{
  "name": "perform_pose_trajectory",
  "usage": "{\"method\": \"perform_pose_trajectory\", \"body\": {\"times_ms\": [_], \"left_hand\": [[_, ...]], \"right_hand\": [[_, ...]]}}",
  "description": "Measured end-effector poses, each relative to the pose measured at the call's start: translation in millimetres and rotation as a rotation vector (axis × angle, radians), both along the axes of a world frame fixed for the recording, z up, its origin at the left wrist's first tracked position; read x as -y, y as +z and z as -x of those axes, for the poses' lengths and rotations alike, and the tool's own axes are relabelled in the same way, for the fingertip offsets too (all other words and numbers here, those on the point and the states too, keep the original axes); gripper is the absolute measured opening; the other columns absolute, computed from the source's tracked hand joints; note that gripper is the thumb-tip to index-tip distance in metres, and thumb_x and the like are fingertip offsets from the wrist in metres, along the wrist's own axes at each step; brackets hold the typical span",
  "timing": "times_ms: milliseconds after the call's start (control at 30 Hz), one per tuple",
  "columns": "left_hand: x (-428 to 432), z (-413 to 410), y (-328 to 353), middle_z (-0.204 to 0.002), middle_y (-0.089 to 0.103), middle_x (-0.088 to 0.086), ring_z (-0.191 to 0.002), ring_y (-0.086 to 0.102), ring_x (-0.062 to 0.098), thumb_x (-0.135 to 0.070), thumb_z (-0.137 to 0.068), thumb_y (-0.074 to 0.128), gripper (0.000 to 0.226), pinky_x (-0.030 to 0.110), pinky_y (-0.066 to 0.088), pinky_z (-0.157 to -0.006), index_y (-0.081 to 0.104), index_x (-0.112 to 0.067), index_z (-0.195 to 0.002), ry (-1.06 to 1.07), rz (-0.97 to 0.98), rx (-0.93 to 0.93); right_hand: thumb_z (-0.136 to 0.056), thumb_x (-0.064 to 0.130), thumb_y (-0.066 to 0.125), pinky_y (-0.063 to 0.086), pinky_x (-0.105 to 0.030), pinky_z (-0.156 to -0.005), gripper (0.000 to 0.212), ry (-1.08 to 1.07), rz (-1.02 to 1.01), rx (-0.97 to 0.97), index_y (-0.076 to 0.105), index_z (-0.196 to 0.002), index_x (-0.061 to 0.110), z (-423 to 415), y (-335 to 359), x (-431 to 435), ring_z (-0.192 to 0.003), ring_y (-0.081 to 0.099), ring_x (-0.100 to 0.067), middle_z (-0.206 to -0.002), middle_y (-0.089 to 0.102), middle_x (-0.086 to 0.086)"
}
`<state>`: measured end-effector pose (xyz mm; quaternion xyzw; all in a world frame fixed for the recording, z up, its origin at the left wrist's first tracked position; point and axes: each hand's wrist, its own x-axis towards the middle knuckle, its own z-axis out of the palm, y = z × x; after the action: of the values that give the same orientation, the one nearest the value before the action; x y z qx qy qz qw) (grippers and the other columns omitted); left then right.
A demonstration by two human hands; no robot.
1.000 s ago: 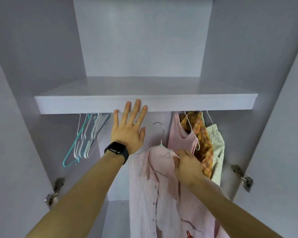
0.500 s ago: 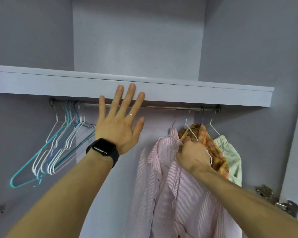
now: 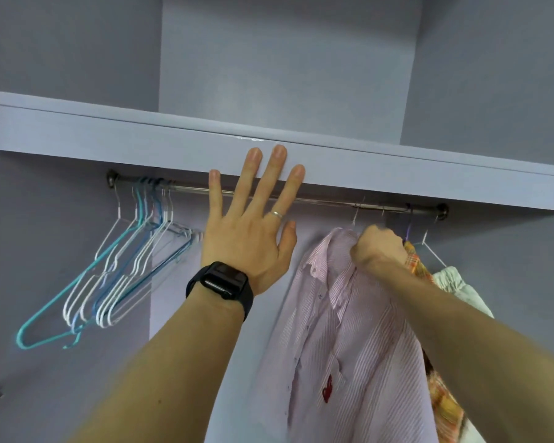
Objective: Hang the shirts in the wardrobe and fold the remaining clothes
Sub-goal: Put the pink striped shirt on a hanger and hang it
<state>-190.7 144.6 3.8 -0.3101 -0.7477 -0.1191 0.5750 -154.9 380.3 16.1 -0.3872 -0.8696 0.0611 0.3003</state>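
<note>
Striped shirt (image 3: 349,330) bunched at its collar in the right grip (image 3: 378,247), just under the rail (image 3: 327,203).
The right grip is a closed fist on the collar; the hanger hook (image 3: 354,219) above it reaches the rail, seated or not I cannot tell; the left grip (image 3: 247,238), empty, fingers straight and spread, presses the shelf (image 3: 141,139) edge; below the fist the shirt hangs light, soft and limp, so the hanger-stiffened collar is probably the best hold.
</note>
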Motion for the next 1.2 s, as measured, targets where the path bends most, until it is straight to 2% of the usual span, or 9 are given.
{"method": "perform_pose_trajectory", "body": {"times_ms": [267,367,467,600,733,867,1033,1100,1200], "left_hand": [[-1,-1,2,-0.168,-0.007,0.0,-0.154,-0.009,0.028,-0.041,-0.096,0.04,0.076,0.064,-0.005,-0.119,0.001,-0.029,-0.16,-0.01,-0.006,0.027],[2,-3,-1,-0.168,-0.008,-0.001,-0.154,-0.01,0.028,-0.038,-0.095,0.043,0.078,0.064,-0.004,-0.119,0.003,-0.028,-0.161,-0.01,0.013,0.07],[5,-9,-2,-0.168,-0.009,-0.001,-0.154,-0.009,0.027,-0.034,-0.093,0.047,0.081,0.066,0.002,-0.119,0.004,-0.028,-0.161,-0.001,0.052,0.124],[10,-31,15,-0.167,-0.016,-0.001,-0.153,-0.015,0.028,-0.017,-0.076,0.064,0.109,0.064,-0.001,-0.119,-0.005,-0.029,-0.16,0.073,0.149,0.33],[12,-75,44,-0.16,-0.036,-0.004,-0.151,-0.024,0.026,-0.014,-0.079,0.056,0.111,0.062,-0.009,-0.117,-0.024,-0.031,-0.155,0.165,0.222,0.641],[21,-155,40,-0.168,-0.006,0.001,-0.154,0.002,0.027,-0.029,-0.092,0.049,0.086,0.059,0.003,-0.122,-0.006,-0.039,-0.158,0.042,0.189,1.005],[32,-246,-4,-0.164,0.022,-0.002,-0.15,0.019,0.023,-0.036,-0.095,0.049,0.067,0.052,0.012,-0.124,0.021,-0.036,-0.156,-0.1,0.112,1.093],[37,-274,-32,-0.159,0.034,-0.002,-0.147,0.027,0.022,-0.038,-0.094,0.047,0.06,0.053,0.02,-0.121,0.034,-0.032,-0.152,-0.155,0.173,1.124],[33,-297,-74,-0.154,0.043,-0.002,-0.143,0.035,0.023,-0.043,-0.089,0.04,0.062,0.052,0.029,-0.116,0.041,-0.03,-0.149,-0.229,0.312,1.148]], "right_hand": [[-0.094,0.022,0.045,0.045,-0.052,-0.104,0.05,0.006,0.206,0.002,0.038,-0.143,0.013,5,-23,-22,-0.124,0.053,-0.043,-0.134,0.057,-0.02],[-0.093,0.02,0.048,0.046,-0.045,-0.101,0.05,0.084,0.19,0.08,0.04,-0.141,0.01,-2,-20,-10,-0.124,0.054,-0.04,-0.136,0.056,-0.019],[-0.09,0.017,0.052,0.045,-0.052,-0.102,0.06,0.161,0.08,0.216,0.032,-0.148,0.019,-22,-13,9,-0.134,0.038,-0.038,-0.146,0.041,-0.014],[-0.094,0.026,0.049,0.045,-0.047,-0.103,0.053,0.328,-0.098,0.259,0.04,-0.147,0.026,-68,6,36,-0.138,0.028,-0.031,-0.155,0.031,-0.003],[-0.095,0.028,0.05,0.044,-0.047,-0.104,0.047,0.479,-0.123,0.168,0.052,-0.141,0.029,-140,25,65,-0.134,0.038,-0.026,-0.15,0.046,0.001],[-0.089,0.027,0.051,0.045,-0.043,-0.102,0.04,0.573,-0.087,-0.064,0.066,-0.125,0.02,-230,30,88,-0.122,0.052,-0.028,-0.129,0.065,-0.002],[-0.091,0.014,0.066,0.038,-0.031,-0.101,0.02,0.551,-0.071,-0.224,0.073,-0.109,0.017,-321,7,95,-0.111,0.062,-0.025,-0.115,0.072,-0.001],[-0.093,0.02,0.067,0.029,-0.021,-0.103,0.02,0.463,0.035,-0.184,0.073,-0.112,0.02,-357,-19,103,-0.116,0.06,-0.025,-0.122,0.07,0.0],[-0.096,0.032,0.062,0.03,-0.022,-0.103,0.025,0.328,0.17,-0.12,0.073,-0.115,0.021,-403,-64,116,-0.123,0.054,-0.025,-0.128,0.067,0.003]]}}
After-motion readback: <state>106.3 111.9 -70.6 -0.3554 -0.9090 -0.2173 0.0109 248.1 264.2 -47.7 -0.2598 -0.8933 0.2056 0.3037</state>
